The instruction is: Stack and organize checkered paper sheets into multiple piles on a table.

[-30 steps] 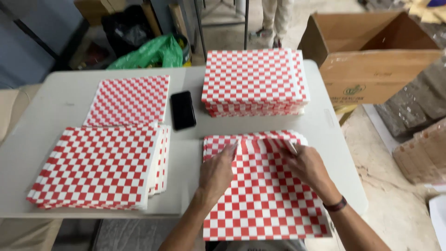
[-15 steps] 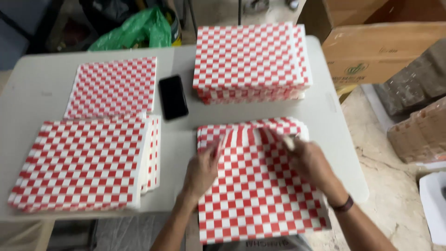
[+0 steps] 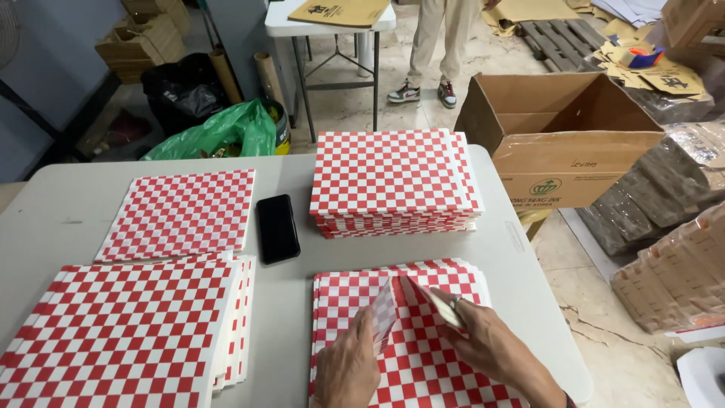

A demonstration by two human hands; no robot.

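Both hands work the near stack of checkered paper (image 3: 445, 370) on the surface: left hand (image 3: 349, 370) and right hand (image 3: 495, 349) each pinch a raised flap, folds converging just beyond the fingers, right hand nearer.

Two bare, sleeveless forearms; ring on the right hand (image 3: 491, 344); left hand (image 3: 347, 370) unadorned.

Right of your table stands an open brown cardboard box (image 3: 563, 140); a dark phone (image 3: 277, 227) screen lies between the checkered stacks.
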